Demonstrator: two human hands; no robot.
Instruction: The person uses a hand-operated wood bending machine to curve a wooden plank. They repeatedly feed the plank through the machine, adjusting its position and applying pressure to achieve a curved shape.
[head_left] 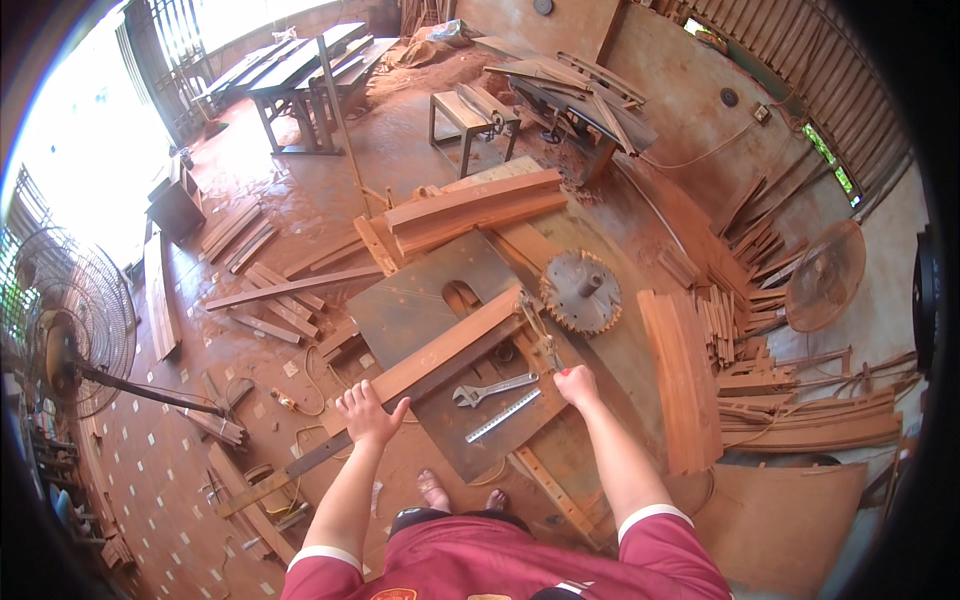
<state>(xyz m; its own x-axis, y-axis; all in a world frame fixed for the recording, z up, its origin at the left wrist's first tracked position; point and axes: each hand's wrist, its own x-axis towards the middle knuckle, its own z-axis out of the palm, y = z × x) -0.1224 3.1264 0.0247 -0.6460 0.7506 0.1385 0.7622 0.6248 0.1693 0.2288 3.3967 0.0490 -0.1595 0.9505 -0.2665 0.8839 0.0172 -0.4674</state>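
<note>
My left hand [368,412] lies with fingers spread on the near left end of a long reddish wooden board [450,350]. That board sits along a dark bar across a metal machine table [400,305]. My right hand [576,385] is closed around the handle end of a metal locking clamp [534,325], whose jaws are at the board's far right end. A bit of red shows at my fingers. Between my hands, an adjustable wrench [495,389] and a steel ruler [503,416] lie on the table. Past the clamp rests a round toothed saw blade [581,290].
Thick planks [475,210] lie at the table's far side, and wide boards [680,380] at its right. A standing fan [70,330] is on the left. Loose lumber [270,300] covers the dusty floor. Workbenches [300,85] stand farther back; wood piles line the right wall.
</note>
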